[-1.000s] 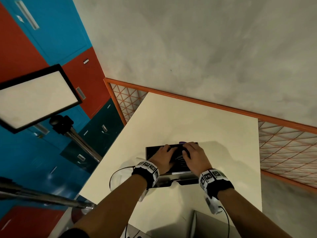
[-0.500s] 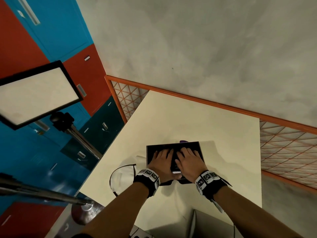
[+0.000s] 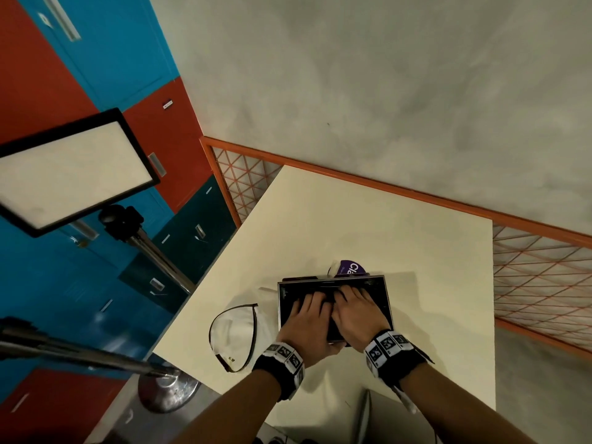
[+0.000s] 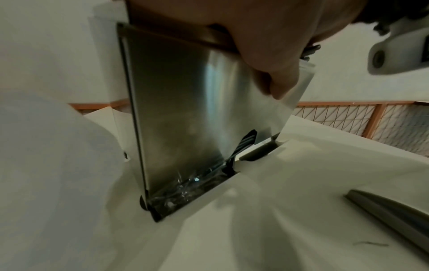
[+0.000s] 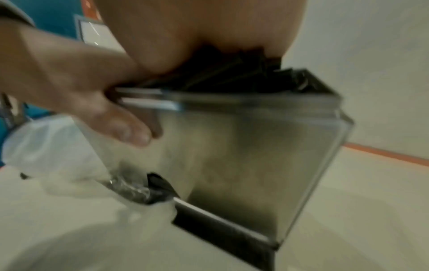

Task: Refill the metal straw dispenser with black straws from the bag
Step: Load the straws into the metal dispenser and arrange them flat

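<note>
The metal straw dispenser (image 3: 382, 299) stands with its top uncovered on the cream table (image 3: 352, 219). Black straws (image 5: 232, 73) fill it to the top, and a few show in the slot at its base (image 4: 247, 142). My left hand (image 3: 306, 312) lies with straight fingers on the straws, its thumb (image 4: 274, 60) hanging down the steel front wall (image 4: 181, 110). Beside it my right hand (image 3: 354, 307) presses flat on the straws. The white plastic bag (image 3: 234, 331) lies slack just left of the dispenser (image 5: 255, 155).
A purple-labelled pack (image 3: 350, 269) shows behind the dispenser. A grey metal piece (image 3: 368, 418) lies at the table's near edge. A light panel on a stand (image 3: 73, 168) is at the left. An orange-framed mesh rail (image 3: 541, 277) runs behind and to the right.
Both hands have slid from the far part of the straws back toward the near wall. The purple-labelled pack now shows behind the dispenser.
</note>
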Demonstrator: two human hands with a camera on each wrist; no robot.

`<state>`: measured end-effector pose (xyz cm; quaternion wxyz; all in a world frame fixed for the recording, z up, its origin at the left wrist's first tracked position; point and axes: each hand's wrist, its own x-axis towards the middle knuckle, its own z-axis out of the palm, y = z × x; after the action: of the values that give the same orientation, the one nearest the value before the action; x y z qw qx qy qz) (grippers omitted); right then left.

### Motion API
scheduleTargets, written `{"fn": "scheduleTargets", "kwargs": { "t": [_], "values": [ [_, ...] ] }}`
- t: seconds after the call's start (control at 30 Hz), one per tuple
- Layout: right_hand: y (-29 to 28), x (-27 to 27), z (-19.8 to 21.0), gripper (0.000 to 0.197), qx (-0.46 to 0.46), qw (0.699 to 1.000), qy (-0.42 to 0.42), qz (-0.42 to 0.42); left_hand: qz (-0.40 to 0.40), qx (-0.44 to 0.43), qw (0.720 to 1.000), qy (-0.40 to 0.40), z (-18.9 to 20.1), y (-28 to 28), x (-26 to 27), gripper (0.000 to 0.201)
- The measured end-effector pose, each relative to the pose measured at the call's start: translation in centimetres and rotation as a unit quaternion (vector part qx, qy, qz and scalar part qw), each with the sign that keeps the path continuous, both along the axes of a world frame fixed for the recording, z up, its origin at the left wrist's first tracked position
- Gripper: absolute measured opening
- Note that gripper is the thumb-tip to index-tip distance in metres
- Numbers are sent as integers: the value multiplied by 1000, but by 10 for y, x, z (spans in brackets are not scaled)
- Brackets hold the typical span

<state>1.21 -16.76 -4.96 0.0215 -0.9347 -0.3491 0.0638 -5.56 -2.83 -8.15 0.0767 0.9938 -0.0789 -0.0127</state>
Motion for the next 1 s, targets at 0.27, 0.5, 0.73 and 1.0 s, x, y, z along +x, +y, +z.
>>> {"fn": "scheduleTargets", "kwargs": {
  "t": [0.27, 0.5, 0.73, 1.0],
  "values": [
    [-7, -4, -6, 40, 45, 999, -1, 21, 16, -3, 1000, 21, -4, -3, -5, 99],
    [7, 9, 0, 36, 47, 996, 80, 4, 30, 20, 998, 47, -6, -4, -6, 90],
    [21, 25, 4, 39, -9, 981, 196, -4, 39, 15, 998, 51, -4, -5, -9, 87],
    [22, 35, 6, 33, -16, 955, 294, -35, 46, -2, 997, 58, -1, -5, -8, 85]
  ]
}}
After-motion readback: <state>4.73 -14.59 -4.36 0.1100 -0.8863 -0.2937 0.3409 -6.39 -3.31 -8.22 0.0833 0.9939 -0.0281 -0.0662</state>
